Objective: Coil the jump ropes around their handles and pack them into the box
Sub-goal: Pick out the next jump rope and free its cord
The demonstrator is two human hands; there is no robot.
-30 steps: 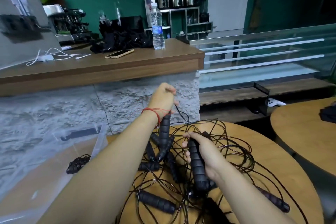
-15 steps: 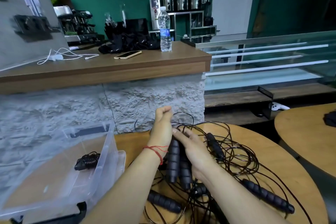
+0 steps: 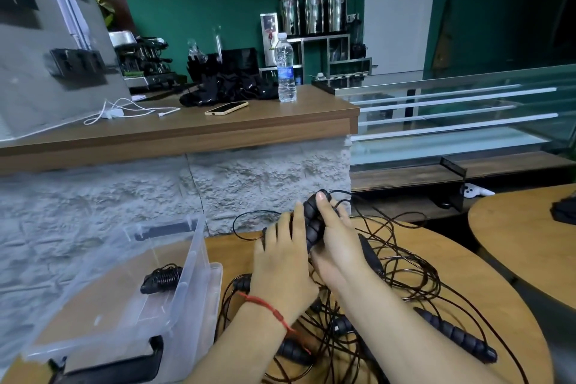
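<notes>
Counts: 2 hands (left hand (image 3: pixel 280 262), right hand (image 3: pixel 336 246)); 1 clear box (image 3: pixel 193 246); 1 coiled rope (image 3: pixel 162 279) in it; handles (image 3: pixel 455 333) outside it: at least 5, rest unclear; 1 water bottle (image 3: pixel 286 72); 1 phone (image 3: pixel 226 108); 3 steel urns (image 3: pixel 313 14).

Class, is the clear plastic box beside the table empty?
No, one coiled jump rope lies on the floor of the clear box.

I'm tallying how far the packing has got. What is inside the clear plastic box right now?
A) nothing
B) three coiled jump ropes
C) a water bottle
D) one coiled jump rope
D: a single coiled jump rope lies on the floor of the clear box, while the other ropes are in a tangle on the round table.
</notes>
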